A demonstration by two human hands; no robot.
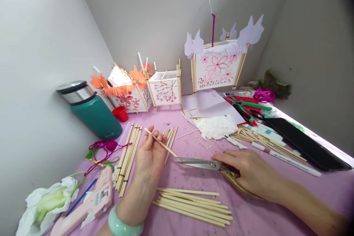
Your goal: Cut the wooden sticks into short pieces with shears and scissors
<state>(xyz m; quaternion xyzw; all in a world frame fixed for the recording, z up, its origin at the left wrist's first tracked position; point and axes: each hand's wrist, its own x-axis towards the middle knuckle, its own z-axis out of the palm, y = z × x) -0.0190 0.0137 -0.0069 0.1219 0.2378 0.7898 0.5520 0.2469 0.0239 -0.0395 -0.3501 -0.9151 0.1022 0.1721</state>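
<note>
My left hand (151, 151), palm up, pinches a thin wooden stick (163, 144) that slants down to the right. The stick's lower end is at the tips of the scissors (197, 163). My right hand (246, 169) is closed around the gold handles of these scissors, and their blades point left. Below the blades, several loose sticks (193, 206) lie on the purple cloth (177, 118). Bundled sticks with dark bands (129, 155) lie left of my left hand, and a few shorter sticks (172, 142) lie just behind its fingers.
Lanterns with drawn flowers (166, 92) stand at the back; a larger one (217, 68) hangs from a hook. A teal bottle (95, 118), red cup (120, 113) and pink glue gun (95, 201) are at left. Pliers (245, 108), markers (294, 162) and a black case (304, 143) lie at right.
</note>
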